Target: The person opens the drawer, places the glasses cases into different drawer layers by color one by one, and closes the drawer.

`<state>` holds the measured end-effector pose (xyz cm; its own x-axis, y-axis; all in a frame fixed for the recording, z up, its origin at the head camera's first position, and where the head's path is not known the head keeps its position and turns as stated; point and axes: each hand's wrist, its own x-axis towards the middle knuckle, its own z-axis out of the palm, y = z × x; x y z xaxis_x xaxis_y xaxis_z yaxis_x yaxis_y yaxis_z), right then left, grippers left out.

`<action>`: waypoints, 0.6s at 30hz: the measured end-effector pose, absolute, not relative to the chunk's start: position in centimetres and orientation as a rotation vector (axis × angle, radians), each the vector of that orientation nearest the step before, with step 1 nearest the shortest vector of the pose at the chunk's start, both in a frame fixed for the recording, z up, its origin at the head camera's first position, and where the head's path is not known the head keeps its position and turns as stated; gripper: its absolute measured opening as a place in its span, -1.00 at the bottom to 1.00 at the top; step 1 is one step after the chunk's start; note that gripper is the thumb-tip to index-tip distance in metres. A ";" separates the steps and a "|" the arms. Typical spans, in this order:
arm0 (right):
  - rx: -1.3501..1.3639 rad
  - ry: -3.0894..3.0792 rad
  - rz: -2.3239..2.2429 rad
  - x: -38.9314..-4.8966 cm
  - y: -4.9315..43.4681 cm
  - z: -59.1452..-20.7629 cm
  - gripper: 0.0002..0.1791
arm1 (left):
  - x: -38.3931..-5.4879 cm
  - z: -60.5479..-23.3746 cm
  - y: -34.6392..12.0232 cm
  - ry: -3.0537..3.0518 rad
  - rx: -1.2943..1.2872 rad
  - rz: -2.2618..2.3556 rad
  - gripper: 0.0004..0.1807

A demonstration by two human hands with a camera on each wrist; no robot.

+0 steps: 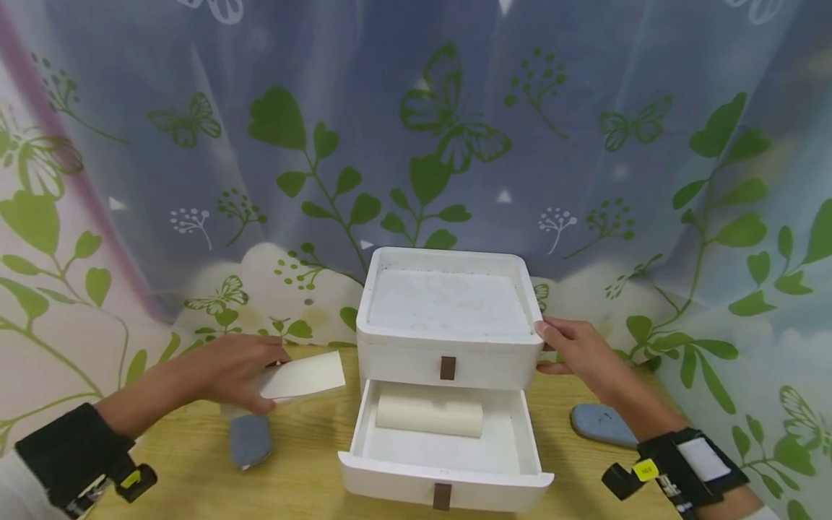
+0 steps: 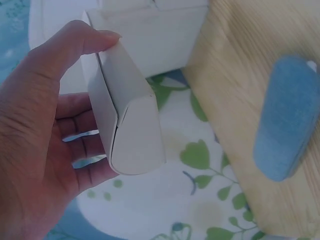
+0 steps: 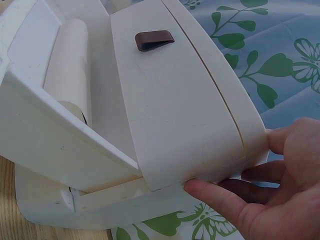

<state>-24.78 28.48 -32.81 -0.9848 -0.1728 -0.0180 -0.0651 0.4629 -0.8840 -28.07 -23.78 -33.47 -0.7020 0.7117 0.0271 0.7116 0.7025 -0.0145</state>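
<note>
In the head view, my left hand (image 1: 243,368) holds a cream glasses case (image 1: 305,375) to the left of a white drawer unit (image 1: 448,361). The left wrist view shows the thumb on one edge of the case (image 2: 135,110) and the fingers behind it; its flap edge and flat end face the camera. My right hand (image 1: 578,354) touches the right side of the drawer unit near its top rim, fingers spread against the wall. Its lower drawer (image 1: 448,469) is pulled out, and another cream case (image 1: 429,415) lies along the back inside it.
One blue case (image 1: 250,439) lies on the wooden table (image 1: 305,462) below my left hand. A second blue case (image 1: 601,424) lies at the right, partly behind my right forearm. The upper drawer (image 1: 416,365) is closed. A leaf-patterned curtain (image 1: 364,144) hangs behind the unit.
</note>
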 end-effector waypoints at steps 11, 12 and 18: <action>-0.213 2.596 -1.560 -24.8 28.6 -32.7 -0.28 | -25.6 -30.7 -21.0 -2.834 -1.340 -0.008 -0.33; -0.213 2.597 -1.559 -24.8 28.6 -32.8 -0.28 | -25.5 -30.5 -20.6 -2.836 -1.358 -0.014 -0.34; -0.213 2.587 -1.562 -24.8 28.6 -32.8 -0.27 | -25.3 -29.6 -18.2 -2.879 -1.496 -0.076 -0.40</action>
